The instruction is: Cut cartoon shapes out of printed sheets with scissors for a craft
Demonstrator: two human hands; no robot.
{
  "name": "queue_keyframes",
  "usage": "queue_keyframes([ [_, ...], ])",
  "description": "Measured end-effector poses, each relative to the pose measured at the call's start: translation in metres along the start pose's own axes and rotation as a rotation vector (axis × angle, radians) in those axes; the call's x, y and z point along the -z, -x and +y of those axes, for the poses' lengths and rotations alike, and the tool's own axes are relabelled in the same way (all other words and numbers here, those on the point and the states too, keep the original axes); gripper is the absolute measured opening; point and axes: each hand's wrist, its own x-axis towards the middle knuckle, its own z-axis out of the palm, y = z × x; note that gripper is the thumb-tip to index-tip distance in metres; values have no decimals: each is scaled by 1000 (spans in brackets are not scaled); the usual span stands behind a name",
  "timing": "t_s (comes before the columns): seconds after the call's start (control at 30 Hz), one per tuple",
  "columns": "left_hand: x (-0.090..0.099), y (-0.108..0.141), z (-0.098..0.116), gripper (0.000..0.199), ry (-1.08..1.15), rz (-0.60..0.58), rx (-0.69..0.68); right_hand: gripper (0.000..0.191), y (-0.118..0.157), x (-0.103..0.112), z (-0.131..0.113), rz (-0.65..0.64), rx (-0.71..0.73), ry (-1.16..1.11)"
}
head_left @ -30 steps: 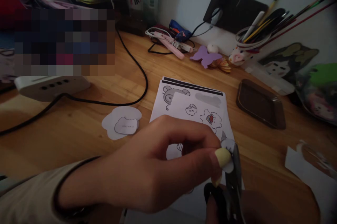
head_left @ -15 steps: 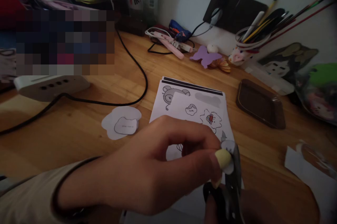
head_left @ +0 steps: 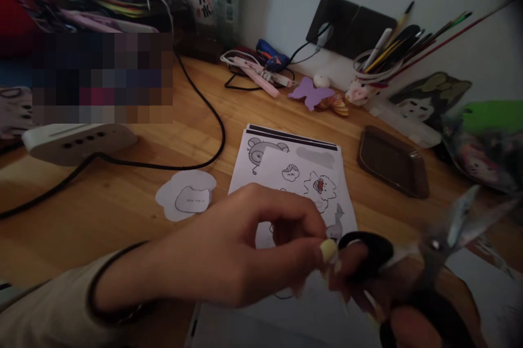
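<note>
Right hand (head_left: 386, 285): looped through the scissors (head_left: 435, 244), blades spread wide!
Left hand (head_left: 241, 244): pinching a paper scrap (head_left: 337, 266), mostly hidden, close by the right.
Drawing sheets (head_left: 273, 169): right there beneath the hands.
Beyond: brown tray (head_left: 391, 165), then purple butterfly (head_left: 310, 93).

Wooden desktop (head_left: 261, 108) in oblique view. Near centre: stack of printed sheets (head_left: 300, 187). Left: two overlapping paper cutouts (head_left: 168, 196); curving black cable (head_left: 163, 166); white box (head_left: 81, 145) with a row of dark openings. Right: shallow brown tray (head_left: 392, 162); nearer, loose white paper (head_left: 476, 272), partly hidden. Far edge: pink implement (head_left: 257, 75), blue object (head_left: 270, 56) just behind it; purple butterfly shape (head_left: 310, 94); pen cup (head_left: 360, 92).
</note>
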Motion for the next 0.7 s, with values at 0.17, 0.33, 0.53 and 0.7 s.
queue_keyframes([
  [0.17,9,-4,-14,18,-599,-237,87,27,-13,7,-2,382,-4,19],
  [0.33,11,-14,-33,27,-942,-92,117,21,-17,23,1,398,-135,214],
  [0.53,17,-9,-26,24,-973,127,75,32,-15,48,2,595,-277,792],
  [0.7,0,24,-30,21,-993,151,-4,34,4,62,18,588,-413,1022],
])
